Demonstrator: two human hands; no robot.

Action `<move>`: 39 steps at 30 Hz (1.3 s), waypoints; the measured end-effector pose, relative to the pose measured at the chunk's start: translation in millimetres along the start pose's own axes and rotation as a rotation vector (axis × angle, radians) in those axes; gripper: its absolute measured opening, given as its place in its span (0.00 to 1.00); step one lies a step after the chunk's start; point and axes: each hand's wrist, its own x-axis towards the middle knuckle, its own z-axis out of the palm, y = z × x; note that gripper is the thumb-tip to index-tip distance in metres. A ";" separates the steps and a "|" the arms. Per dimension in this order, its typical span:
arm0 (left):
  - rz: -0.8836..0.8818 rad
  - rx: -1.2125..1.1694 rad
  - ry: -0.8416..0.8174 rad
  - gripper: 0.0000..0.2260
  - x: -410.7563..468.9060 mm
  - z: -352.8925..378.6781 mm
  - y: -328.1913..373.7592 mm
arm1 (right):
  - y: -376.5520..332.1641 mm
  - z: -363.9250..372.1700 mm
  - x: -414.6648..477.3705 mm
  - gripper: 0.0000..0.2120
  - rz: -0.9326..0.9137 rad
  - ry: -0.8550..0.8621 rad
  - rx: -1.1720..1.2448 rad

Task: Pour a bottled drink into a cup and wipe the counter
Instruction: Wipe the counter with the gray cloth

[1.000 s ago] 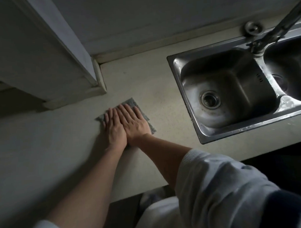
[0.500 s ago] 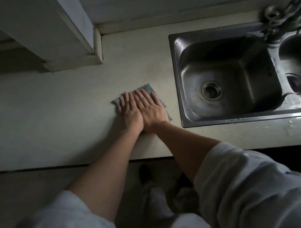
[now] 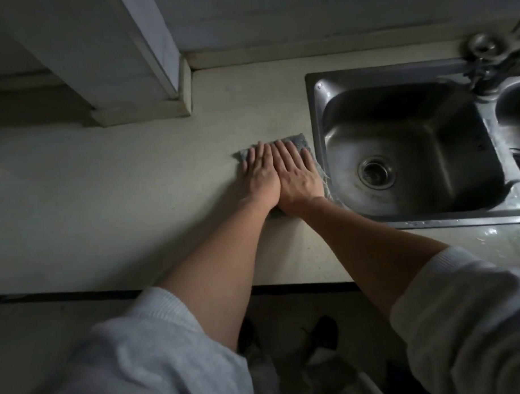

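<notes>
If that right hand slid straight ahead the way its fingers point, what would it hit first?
Probably the raised strip at the wall. The right hand, flat on the cloth, points toward the back, just left of the sink; only bare counter shows in between.

Grey cloth [image 3: 298,139], coarse-woven, fraying into loose threads at one edge. Pale worktop [image 3: 135,201], matt, smooth, faintly speckled. Steel sink [image 3: 313,112], glossy, glinting wet. Soft ribbed knit on sleeves [image 3: 158,347].
</notes>
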 end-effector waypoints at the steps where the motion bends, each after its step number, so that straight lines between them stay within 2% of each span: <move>1: -0.006 -0.008 -0.002 0.24 6.7 -4.4 -6.8 | -6.4 -0.6 8.0 0.33 0.003 -0.002 -0.002; 5: 0.017 -0.005 -0.006 0.24 43.9 -21.2 -37.7 | -30.3 -1.9 51.3 0.33 0.001 0.000 0.026; 9: 0.080 -0.008 -0.014 0.24 83.4 -35.1 -69.7 | -57.2 -3.0 90.8 0.33 0.075 -0.006 0.034; 15: 0.152 -0.043 -0.030 0.23 108.9 -60.2 -159.6 | -149.4 -3.6 124.9 0.33 0.152 -0.028 0.088; 20: 0.227 -0.030 -0.066 0.24 92.2 -72.3 -242.4 | -233.6 5.0 120.7 0.34 0.221 -0.068 0.153; 24: 0.142 0.008 0.002 0.25 22.4 -77.8 -281.6 | -281.7 14.2 78.7 0.35 0.102 -0.091 0.171; 27: 0.012 0.063 0.024 0.26 -35.9 -67.8 -279.2 | -285.0 23.2 35.7 0.34 -0.040 -0.100 0.131; 31: -0.117 0.104 0.044 0.26 -67.0 -42.3 -248.8 | -252.9 22.2 0.6 0.35 -0.165 -0.124 0.066; 34: -0.193 0.106 0.045 0.26 -76.2 -26.0 -206.8 | -211.1 19.5 -15.1 0.37 -0.198 -0.131 0.040; 39: -0.220 0.095 0.053 0.25 -80.4 -12.0 -133.2 | -143.0 16.1 -32.1 0.37 -0.210 -0.122 0.035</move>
